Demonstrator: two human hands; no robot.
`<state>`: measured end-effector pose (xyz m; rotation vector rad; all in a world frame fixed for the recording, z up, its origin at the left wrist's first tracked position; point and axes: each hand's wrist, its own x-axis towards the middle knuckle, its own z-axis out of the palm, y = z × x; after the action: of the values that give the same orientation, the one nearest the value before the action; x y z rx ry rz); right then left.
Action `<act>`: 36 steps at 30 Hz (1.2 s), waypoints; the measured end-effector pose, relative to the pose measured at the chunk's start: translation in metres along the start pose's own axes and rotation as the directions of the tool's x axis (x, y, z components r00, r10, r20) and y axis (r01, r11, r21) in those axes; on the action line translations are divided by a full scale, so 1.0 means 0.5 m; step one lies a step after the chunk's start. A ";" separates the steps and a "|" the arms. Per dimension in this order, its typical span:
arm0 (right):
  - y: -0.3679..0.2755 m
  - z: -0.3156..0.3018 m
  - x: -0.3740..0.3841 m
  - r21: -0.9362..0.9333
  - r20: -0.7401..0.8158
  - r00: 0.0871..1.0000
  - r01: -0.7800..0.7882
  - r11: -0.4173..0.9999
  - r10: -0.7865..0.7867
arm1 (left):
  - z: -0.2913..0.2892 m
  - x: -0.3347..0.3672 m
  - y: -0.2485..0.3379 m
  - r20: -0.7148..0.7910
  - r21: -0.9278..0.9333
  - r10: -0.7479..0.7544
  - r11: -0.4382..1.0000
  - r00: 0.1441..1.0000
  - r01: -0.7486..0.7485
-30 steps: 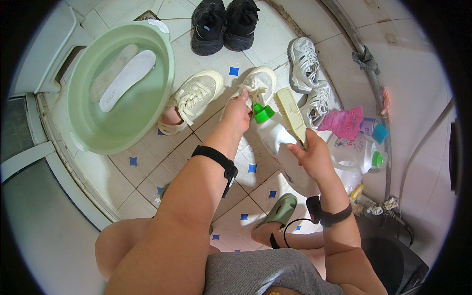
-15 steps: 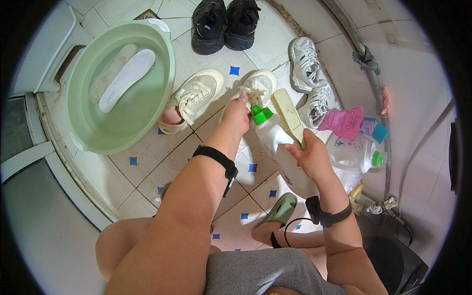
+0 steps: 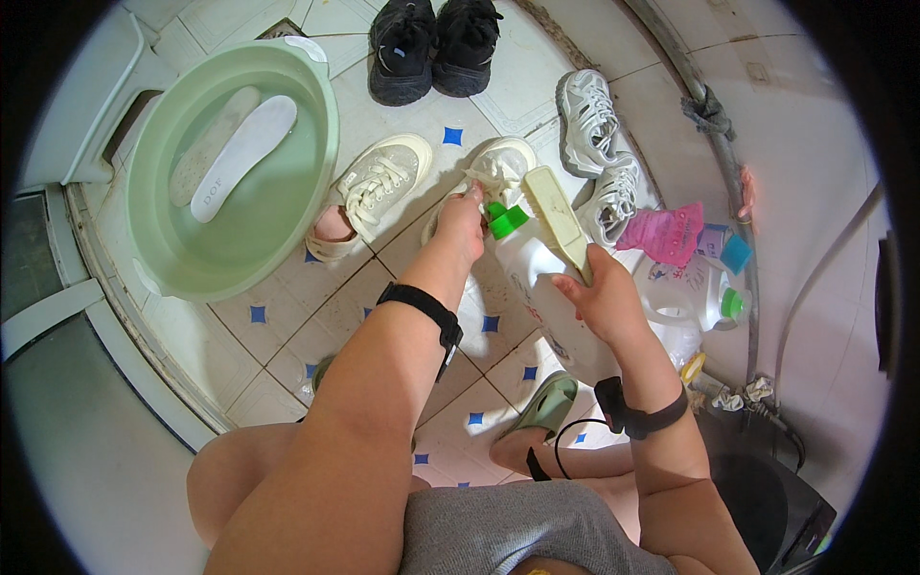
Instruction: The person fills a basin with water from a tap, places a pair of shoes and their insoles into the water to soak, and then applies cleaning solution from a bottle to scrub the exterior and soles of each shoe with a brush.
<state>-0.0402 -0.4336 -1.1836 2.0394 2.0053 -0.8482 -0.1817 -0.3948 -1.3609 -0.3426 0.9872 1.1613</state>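
My left hand [image 3: 462, 226] is closed at the tongue and laces of a cream lace-up sneaker [image 3: 508, 158], partly hiding the shoe. In my right hand [image 3: 606, 295] is a scrub brush with a pale yellow back [image 3: 557, 213], held by its handle, close to the sneaker's right side. A white bottle with a green cap [image 3: 537, 273] leans beneath the brush. My right thumb overlaps it, and its cap lies beside my left fingers. The matching cream sneaker [image 3: 388, 177] rests on its own to the left, with a pinkish insole area showing at the heel.
A green basin [image 3: 331, 144] of water holds two insoles [image 3: 247, 158]. Black shoes [image 3: 402, 53] and white sneakers [image 3: 589, 120] stand farther off. By the right wall are a pink pouch [image 3: 663, 235] and a jug with a green cap [image 3: 731, 304]. A green slipper [image 3: 549, 404] is on my foot.
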 end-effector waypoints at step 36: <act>0.071 0.034 0.226 0.887 -0.416 0.888 0.349 0.301 0.195 | -0.034 0.033 0.052 0.000 -0.001 0.101 0.995 0.995 -0.101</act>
<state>-0.0176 -0.3471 -1.2631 2.9618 1.9715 -2.2510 -0.2117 -0.3859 -1.3774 -0.2966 1.0134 1.2534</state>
